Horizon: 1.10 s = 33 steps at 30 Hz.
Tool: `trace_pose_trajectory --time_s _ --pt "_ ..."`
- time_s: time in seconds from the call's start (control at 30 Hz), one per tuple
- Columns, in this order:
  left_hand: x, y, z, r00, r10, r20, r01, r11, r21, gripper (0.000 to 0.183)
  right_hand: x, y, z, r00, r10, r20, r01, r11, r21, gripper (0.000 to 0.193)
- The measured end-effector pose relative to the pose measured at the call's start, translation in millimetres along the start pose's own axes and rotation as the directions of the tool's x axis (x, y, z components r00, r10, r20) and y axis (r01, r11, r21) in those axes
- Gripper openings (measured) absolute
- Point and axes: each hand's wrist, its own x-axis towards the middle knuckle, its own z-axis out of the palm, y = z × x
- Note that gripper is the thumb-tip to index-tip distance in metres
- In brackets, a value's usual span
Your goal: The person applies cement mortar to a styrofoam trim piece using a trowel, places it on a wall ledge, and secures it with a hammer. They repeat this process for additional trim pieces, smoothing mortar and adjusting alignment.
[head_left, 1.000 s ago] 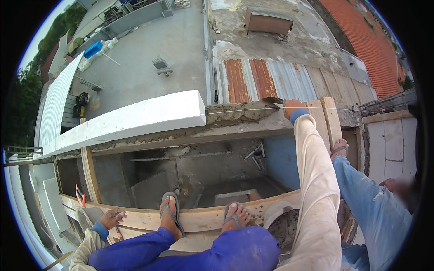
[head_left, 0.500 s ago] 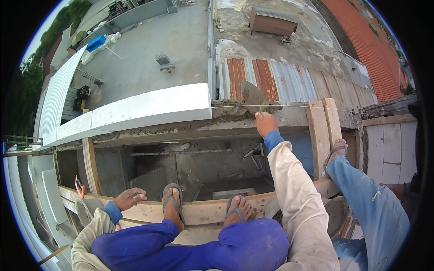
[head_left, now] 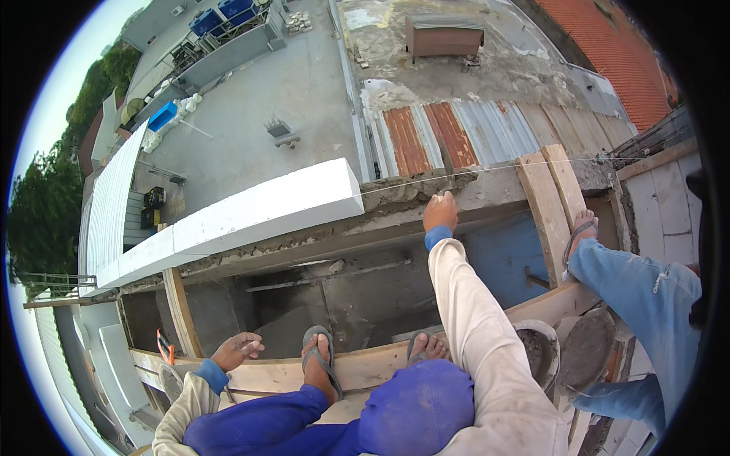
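Note:
My right hand point(head_left: 441, 211) is stretched out over the wall top, fingers closed round a trowel. Its blade showed just before; now it looks edge-on and is hard to make out. Wet mortar point(head_left: 414, 188) lies along the ledge just beyond that fist, next to the end of a row of white blocks point(head_left: 266, 201). A thin string point(head_left: 502, 164) runs from the end block to the right above the mortar. My left hand point(head_left: 237, 349) hovers over the wooden planks point(head_left: 365, 363) near my left foot, fingers loosely bent and apart, with nothing in it.
Below the wall and planks opens a deep grey recess point(head_left: 289, 304). Upright boards point(head_left: 544, 213) stand at right beside a co-worker's sandalled foot point(head_left: 584, 232). Mortar buckets point(head_left: 538, 353) sit by my right side; an orange-handled tool point(head_left: 165, 346) hangs at left. Rusty corrugated sheets point(head_left: 449, 135) lie beyond.
The view has tilted and shifted. My right hand has turned the trowel, so its blade no longer shows flat above the mortar. My left hand stays over the planks.

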Motion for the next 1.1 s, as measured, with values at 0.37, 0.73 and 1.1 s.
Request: trace_pose_trajectory --time_s 0.37,0.73,1.1 --pt "38 38 6 0.987 0.045 0.153 -0.066 0.989 0.13 0.046 -67 -37 -36 0.995 -0.074 0.069 0.071 0.996 0.052 0.033" --pt "113 259 124 0.593 0.305 0.745 -0.677 0.691 0.255 0.036 -263 33 -430 0.925 -0.242 0.292 0.336 0.881 -0.333 0.028" --pt "110 304 370 0.477 0.39 0.787 -0.751 0.647 0.135 0.028 -272 87 -402 0.894 0.254 0.37 0.24 0.428 -0.872 0.023"
